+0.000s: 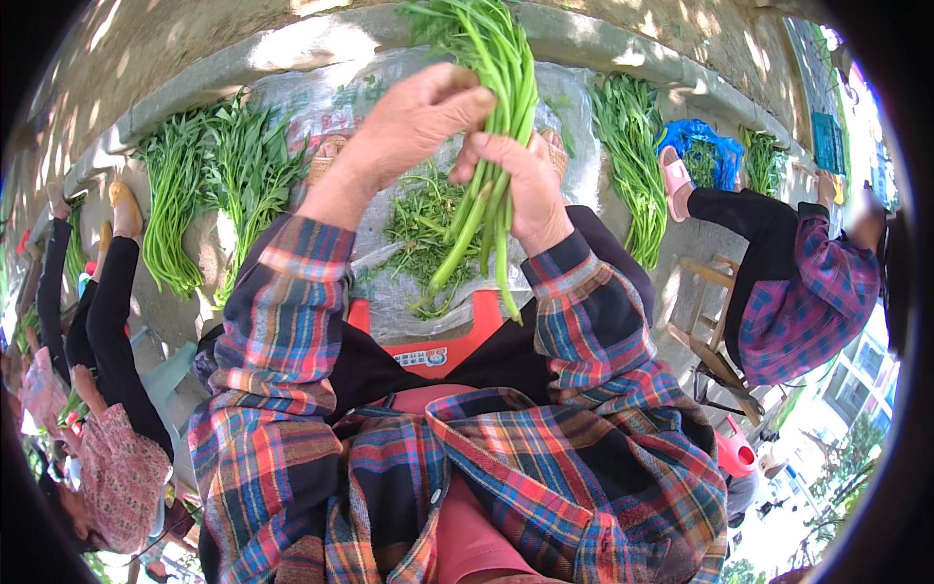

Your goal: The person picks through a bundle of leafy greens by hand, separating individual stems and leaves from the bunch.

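Note:
A bunch of long green stalks, apparently water spinach point(514, 87), is gripped in my right hand point(531, 186). Its leafy end points away from me and the cut stem ends hang toward my lap. My left hand point(423, 117) is against the bunch's left side, thumb and fingers bent beside the stalks. Whether it pinches a stem I cannot tell. Below both hands, a pile of loose leaves and stem pieces point(430, 233) lies on a translucent plastic sheet point(372, 255) between my feet.
Leafy bunches point(171, 197) point(252, 182) lie to the left, another point(633, 168) to the right. A red plastic stool point(438, 354) shows between my legs. One person point(795, 292) sits at right near a blue plastic bag point(719, 139); others sit at left point(120, 467). A concrete curb point(584, 36) runs beyond.

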A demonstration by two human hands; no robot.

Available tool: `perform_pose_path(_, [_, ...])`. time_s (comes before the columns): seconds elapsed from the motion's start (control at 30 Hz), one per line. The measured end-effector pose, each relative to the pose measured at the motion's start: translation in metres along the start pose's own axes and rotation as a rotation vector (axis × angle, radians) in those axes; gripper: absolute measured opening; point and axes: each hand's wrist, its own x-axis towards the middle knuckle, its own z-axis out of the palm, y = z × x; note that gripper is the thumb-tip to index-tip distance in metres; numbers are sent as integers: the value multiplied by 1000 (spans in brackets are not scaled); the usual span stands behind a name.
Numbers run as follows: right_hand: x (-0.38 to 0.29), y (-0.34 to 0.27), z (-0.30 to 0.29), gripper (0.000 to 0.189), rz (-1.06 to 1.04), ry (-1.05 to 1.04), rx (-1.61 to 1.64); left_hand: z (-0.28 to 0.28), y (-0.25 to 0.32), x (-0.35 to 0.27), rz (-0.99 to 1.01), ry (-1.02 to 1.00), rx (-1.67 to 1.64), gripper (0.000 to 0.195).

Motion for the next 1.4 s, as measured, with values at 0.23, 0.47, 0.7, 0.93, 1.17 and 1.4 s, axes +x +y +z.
perform_pose_path(0.23, [1,-14,-1,14,-207,116,105,-33,4,-48,129,-107,-144,30])
perform_pose_path(0.47, [-1,-27,-8,12,-401,187,-47,26,5,-86,-352,-374,13,40])
perform_pose_path(0.7, [6,-34,-11,11,-562,267,-111,44,-15,-74,-445,-245,-251,32])
perform_pose_path(0.93, [8,-47,-24,9,-690,366,-84,63,-33,-56,-387,-36,-358,20])
perform_pose_path(1.17, [8,-49,-33,10,-535,461,234,66,-43,-48,-146,131,357,15])
perform_pose_path(1.4, [20,-46,-38,8,-502,456,357,60,-46,-45,130,406,76,17])
